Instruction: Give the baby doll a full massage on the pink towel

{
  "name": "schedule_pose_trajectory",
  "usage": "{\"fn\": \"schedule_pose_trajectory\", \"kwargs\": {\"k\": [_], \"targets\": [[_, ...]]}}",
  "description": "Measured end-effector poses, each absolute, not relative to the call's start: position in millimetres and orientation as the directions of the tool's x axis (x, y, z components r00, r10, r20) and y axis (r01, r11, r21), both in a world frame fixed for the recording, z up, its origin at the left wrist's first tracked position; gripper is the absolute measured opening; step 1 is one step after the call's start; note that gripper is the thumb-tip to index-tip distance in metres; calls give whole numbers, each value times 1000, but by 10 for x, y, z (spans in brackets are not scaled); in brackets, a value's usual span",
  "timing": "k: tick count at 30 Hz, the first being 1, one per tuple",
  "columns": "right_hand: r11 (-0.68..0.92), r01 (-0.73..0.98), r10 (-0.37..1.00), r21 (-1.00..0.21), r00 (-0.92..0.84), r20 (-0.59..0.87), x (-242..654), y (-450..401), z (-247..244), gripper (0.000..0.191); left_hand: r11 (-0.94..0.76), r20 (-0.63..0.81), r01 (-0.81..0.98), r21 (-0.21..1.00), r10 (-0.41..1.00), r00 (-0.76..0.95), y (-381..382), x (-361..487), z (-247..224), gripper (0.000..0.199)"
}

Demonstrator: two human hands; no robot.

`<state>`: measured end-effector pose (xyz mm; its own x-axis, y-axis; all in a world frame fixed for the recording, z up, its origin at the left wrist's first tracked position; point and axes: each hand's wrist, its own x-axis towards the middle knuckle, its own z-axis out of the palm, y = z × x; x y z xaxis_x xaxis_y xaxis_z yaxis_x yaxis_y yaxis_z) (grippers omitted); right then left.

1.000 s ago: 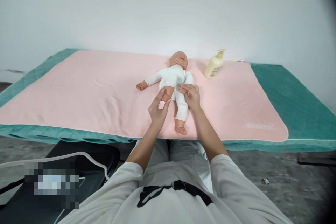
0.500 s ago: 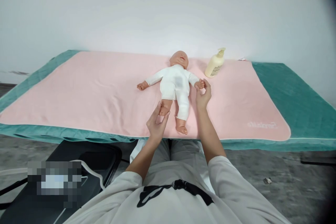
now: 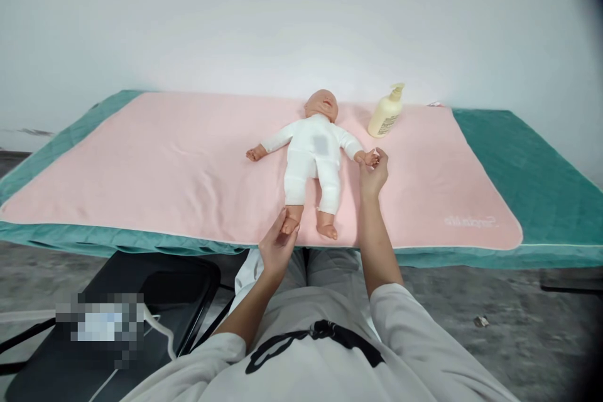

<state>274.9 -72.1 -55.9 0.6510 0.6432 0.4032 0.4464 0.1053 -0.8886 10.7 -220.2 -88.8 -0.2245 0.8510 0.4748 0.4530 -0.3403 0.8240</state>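
A baby doll (image 3: 313, 151) in a white suit lies on its back on a pink blanket (image 3: 164, 163), its head toward the wall. My left hand (image 3: 277, 242) grips the doll's foot on the left, near the blanket's front edge. That leg lies stretched out beside the other one. With thumb and fingers, my right hand (image 3: 374, 173) holds the doll's hand on the right, its arm reaching outward. Behind my right hand stands a pale yellow pump bottle (image 3: 386, 114), upright and touched by neither hand.
A green quilted cover (image 3: 527, 169) lies under the blanket and shows at both ends. At the lower left is a black chair (image 3: 164, 289) with a white cable and a blurred object on it. A pale wall rises behind.
My left hand has drawn the doll's foot toward me, and the bent leg is now straight. My right hand has moved slightly right and toward me, stretching the doll's arm outward.
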Motion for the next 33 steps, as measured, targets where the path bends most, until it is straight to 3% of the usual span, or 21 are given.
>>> {"fn": "schedule_pose_trajectory", "kwargs": {"k": [9, 22, 28, 33], "targets": [[-64, 482, 728, -874, 621, 289, 2846, -773, -607, 49, -461, 626, 574, 677, 770, -120, -2260, 81, -941, 49], [-103, 493, 757, -864, 602, 253, 2893, -736, -663, 53, -427, 591, 571, 702, 795, -132, -2310, 29, -959, 49], [-16, 434, 702, -901, 647, 299, 2782, -782, -575, 53, -384, 533, 486, 785, 819, -213, -2317, 62, -971, 45], [201, 449, 625, -870, 625, 467, 2630, -701, -556, 50, -347, 475, 393, 852, 827, -301, -2299, 109, -1006, 44]]}}
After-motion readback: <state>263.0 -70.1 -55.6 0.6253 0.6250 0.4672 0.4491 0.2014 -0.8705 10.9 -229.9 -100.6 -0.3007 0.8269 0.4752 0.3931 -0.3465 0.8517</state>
